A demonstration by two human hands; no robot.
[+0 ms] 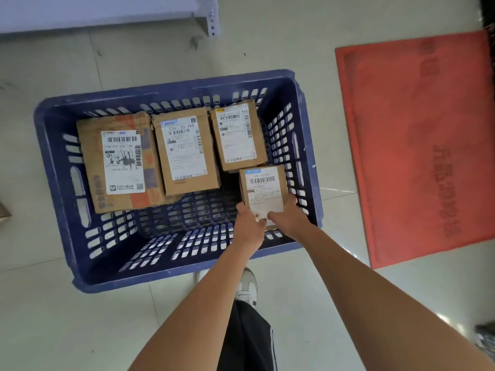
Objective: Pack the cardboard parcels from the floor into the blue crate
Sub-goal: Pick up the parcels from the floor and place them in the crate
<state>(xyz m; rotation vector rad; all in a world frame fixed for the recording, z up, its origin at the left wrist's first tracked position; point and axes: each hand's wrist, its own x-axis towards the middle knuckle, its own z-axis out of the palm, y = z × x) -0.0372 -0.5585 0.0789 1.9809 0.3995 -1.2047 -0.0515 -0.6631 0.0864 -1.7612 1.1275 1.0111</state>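
The blue crate stands on the tiled floor with three cardboard parcels along its far wall: a large one at left, a middle one and a right one. A fourth, small parcel with a white label sits low in the crate's right part, in front of the right one. My left hand grips its near left corner and my right hand grips its near right edge. Whether it rests on the crate bottom I cannot tell.
A red mat lies on the floor right of the crate. A grey metal shelf foot stands behind the crate. My shoe and dark trouser leg are just before the crate's near wall. The crate's near left part holds nothing.
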